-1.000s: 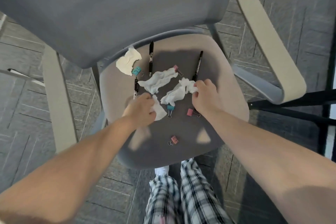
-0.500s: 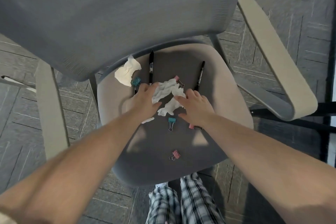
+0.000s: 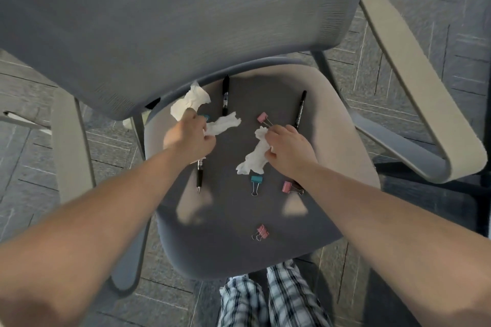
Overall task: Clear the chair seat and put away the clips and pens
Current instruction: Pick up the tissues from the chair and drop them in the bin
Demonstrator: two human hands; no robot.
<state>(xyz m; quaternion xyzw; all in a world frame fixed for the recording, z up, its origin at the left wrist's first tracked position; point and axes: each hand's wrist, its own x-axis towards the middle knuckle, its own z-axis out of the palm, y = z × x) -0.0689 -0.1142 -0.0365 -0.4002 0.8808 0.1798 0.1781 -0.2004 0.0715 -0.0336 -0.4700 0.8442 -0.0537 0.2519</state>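
While both hands work over the grey chair seat [image 3: 212, 252], the clutter lies spread across its middle and back. Three black pens are in view: one pen [image 3: 225, 98] points toward the backrest at the rear of the seat, a second pen [image 3: 300, 109] lies near the right rear edge, and a third pen [image 3: 199, 176] sticks out from under the left hand, tip toward the front. A pink binder clip [image 3: 263, 117] sits just behind the right hand, a teal binder clip [image 3: 256, 180] lies just in front of the crumpled tissue [image 3: 253, 159], another pink clip [image 3: 288, 186] rests beside the right forearm, and a third pink clip [image 3: 261, 231] lies alone nearer the front edge. A further teal clip [image 3: 206, 117] peeks out by the left fingers.

The left hand [image 3: 188, 138] is curled closed around a white tissue [image 3: 223, 125], whose free end trails toward the middle, and its fingertips touch another crumpled tissue [image 3: 190, 101] at the back left corner. The right hand [image 3: 288, 146] pinches the upper end of the crumpled tissue with bent fingers.

Around the seat stand the grey mesh backrest [image 3: 172, 21] and beige armrests [image 3: 414, 82], over grey carpet tiles [image 3: 26, 156]. Plaid trouser legs [image 3: 289, 297] show below the front edge.
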